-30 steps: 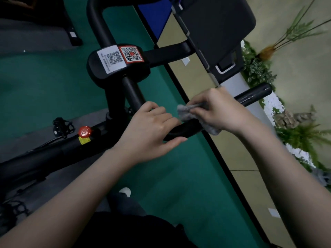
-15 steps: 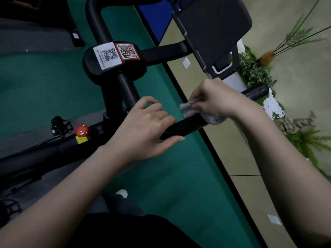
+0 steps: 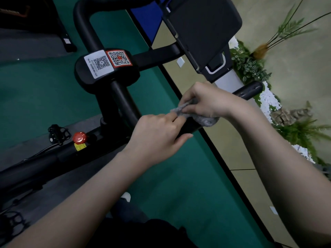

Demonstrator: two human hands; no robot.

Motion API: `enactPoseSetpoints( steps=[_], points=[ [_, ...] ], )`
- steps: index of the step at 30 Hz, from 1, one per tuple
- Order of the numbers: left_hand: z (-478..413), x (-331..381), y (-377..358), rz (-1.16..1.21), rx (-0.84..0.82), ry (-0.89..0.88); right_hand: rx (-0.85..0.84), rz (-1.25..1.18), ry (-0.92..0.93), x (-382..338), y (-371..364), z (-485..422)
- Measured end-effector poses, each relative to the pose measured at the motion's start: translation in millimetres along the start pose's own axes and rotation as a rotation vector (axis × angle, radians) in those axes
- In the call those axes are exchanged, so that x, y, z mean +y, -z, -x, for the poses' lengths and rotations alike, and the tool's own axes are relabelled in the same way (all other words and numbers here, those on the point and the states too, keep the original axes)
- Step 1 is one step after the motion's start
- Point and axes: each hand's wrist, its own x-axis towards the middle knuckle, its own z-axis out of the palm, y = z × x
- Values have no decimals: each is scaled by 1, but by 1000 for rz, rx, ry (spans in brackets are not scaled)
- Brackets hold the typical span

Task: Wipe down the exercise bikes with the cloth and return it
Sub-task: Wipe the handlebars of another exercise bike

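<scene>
Cloth (image 3: 206,120) sat bunched on the exercise bike's handlebar (image 3: 249,90), gripped by the curled fingers of the right hand (image 3: 207,102), just beside the left hand (image 3: 157,138) clasping the bar, and a loose grip might drop it.

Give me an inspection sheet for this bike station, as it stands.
Surface: green floor under the bike.
Job's things: grey cloth draped on the black handlebar.
Clutter: nothing seen.
Grippers: left hand grips the handlebar beside the cloth; right hand pinches the cloth.
Cables: thin black cable along the frame, near the pedal.
Surroundings: QR stickers, red knob, plants by the wall.
</scene>
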Motion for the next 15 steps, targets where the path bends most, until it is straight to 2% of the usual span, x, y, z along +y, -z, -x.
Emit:
enactPoseSetpoints(
  steps=[5, 11, 15],
  points=[
    [0, -1, 2, -38, -14, -5, 107, 62, -97, 16, 7, 3],
    [-1, 1, 3, -9, -3, 1, 104, 43, -30, 10, 0, 6],
    [-3, 2, 6, -31, 16, 10, 224, 84, -140, 22, 2, 9]
  ],
)
